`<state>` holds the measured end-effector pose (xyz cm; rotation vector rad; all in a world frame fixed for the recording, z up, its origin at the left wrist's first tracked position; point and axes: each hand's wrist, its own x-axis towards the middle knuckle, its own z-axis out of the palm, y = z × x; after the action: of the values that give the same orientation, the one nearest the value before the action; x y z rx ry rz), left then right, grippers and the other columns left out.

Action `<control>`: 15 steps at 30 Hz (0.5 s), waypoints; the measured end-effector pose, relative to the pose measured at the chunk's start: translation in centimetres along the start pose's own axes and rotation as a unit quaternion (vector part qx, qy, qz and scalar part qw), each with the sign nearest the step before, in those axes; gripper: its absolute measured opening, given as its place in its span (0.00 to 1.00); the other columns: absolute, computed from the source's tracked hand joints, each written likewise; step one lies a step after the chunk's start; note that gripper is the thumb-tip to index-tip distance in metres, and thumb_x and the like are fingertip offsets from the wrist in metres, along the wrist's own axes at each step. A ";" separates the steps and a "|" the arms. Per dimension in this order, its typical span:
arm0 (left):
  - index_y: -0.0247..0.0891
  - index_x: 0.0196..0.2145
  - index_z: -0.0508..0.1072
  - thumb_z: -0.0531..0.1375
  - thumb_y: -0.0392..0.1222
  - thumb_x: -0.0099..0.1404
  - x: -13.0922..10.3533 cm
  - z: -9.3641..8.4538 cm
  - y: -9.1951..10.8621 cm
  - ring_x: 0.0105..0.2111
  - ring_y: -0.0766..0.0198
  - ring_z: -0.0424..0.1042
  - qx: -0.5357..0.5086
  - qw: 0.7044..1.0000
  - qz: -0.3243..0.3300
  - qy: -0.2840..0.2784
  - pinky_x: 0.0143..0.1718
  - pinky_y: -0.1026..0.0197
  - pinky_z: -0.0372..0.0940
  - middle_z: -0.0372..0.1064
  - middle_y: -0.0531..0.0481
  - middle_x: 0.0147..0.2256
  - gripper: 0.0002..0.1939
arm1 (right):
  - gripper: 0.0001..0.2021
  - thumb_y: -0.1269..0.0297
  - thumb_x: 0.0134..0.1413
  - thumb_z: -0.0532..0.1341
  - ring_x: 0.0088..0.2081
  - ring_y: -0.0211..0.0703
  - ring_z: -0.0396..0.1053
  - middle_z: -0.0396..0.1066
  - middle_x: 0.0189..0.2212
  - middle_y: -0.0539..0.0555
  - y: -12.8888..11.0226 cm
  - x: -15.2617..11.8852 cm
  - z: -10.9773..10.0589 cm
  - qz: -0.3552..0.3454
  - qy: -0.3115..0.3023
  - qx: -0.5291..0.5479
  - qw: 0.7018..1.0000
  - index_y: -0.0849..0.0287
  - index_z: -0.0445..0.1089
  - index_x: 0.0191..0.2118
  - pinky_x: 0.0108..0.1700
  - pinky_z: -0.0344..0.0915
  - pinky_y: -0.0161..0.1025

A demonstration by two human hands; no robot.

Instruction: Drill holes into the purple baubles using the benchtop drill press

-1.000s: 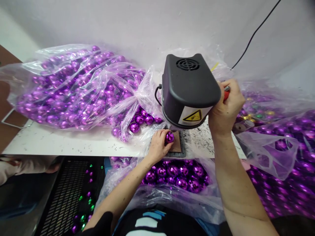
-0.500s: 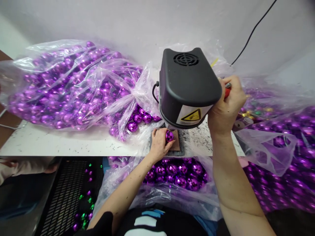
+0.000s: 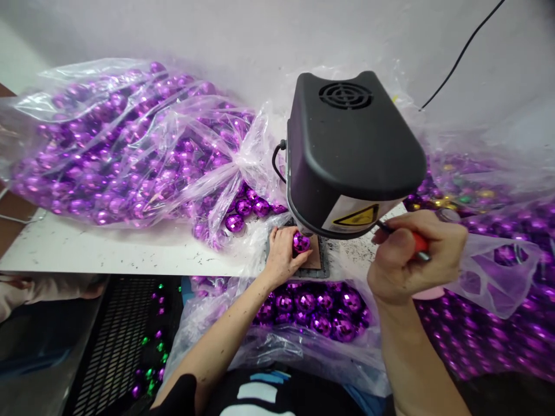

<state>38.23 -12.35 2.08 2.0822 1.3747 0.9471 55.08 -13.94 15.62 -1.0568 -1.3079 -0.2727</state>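
My left hand (image 3: 284,251) is closed round a shiny purple faceted ball (image 3: 300,241). It keeps the ball above a brown square piece (image 3: 314,257) on a dark pad, under the black machine head (image 3: 347,150) with its vent and yellow warning label. To the right, my right hand (image 3: 416,254) grips a lever with a red handle (image 3: 420,245); the lever's dark rod reaches toward the machine. The machine's underside is mostly hidden by its black cover.
A big clear bag of purple balls (image 3: 121,156) lies on the white table (image 3: 108,248) at left. Loose purple balls (image 3: 235,223) sit beside it. An open bag of balls (image 3: 321,312) is at my lap, more bags (image 3: 498,323) at right. Another person's sleeve (image 3: 39,292) shows at far left.
My right hand has pulled the red-handled lever down and toward me, and the machine head looks tilted and larger. My left hand stays on the ball.
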 end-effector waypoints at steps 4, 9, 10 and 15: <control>0.41 0.53 0.66 0.67 0.43 0.64 0.0 0.1 0.0 0.55 0.49 0.67 0.002 1.000 -0.008 -0.006 0.64 0.43 0.53 0.72 0.44 0.49 0.22 | 0.03 0.62 0.60 0.58 0.27 0.38 0.68 0.65 0.25 0.48 0.4 -1.0 -0.4 -0.029 -0.008 0.000 1.000 0.52 0.68 0.35 0.28 0.63 0.39; 0.40 0.53 0.66 0.66 0.41 0.64 -0.1 0.1 0.1 0.53 0.51 0.69 -0.002 1.000 0.003 -0.007 0.65 0.43 0.52 0.73 0.44 0.48 0.22 | 0.02 0.65 0.58 0.59 0.27 0.38 0.69 0.65 0.24 0.48 1.2 -2.4 -0.4 -0.060 -0.002 0.014 0.998 0.56 0.67 0.36 0.26 0.64 0.37; 0.40 0.53 0.66 0.66 0.41 0.64 -0.1 0.1 0.1 0.53 0.52 0.70 0.001 1.000 0.003 -0.005 0.65 0.43 0.52 0.73 0.45 0.48 0.22 | 0.02 0.66 0.58 0.59 0.26 0.37 0.68 0.64 0.24 0.48 1.4 -2.7 -0.3 -0.062 0.000 0.020 0.998 0.57 0.67 0.37 0.27 0.64 0.37; 0.40 0.54 0.66 0.66 0.42 0.65 -0.2 0.2 0.0 0.54 0.51 0.69 0.014 1.000 0.005 -0.001 0.64 0.45 0.55 0.72 0.44 0.49 0.21 | 0.04 0.66 0.60 0.59 0.24 0.33 0.66 0.64 0.25 0.46 1.6 -3.7 0.0 -0.063 0.018 0.032 0.997 0.60 0.67 0.39 0.29 0.65 0.37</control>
<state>38.34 -12.53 1.92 2.1118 1.3863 0.9347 55.10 -14.50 11.56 -0.9127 -1.3439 -0.3398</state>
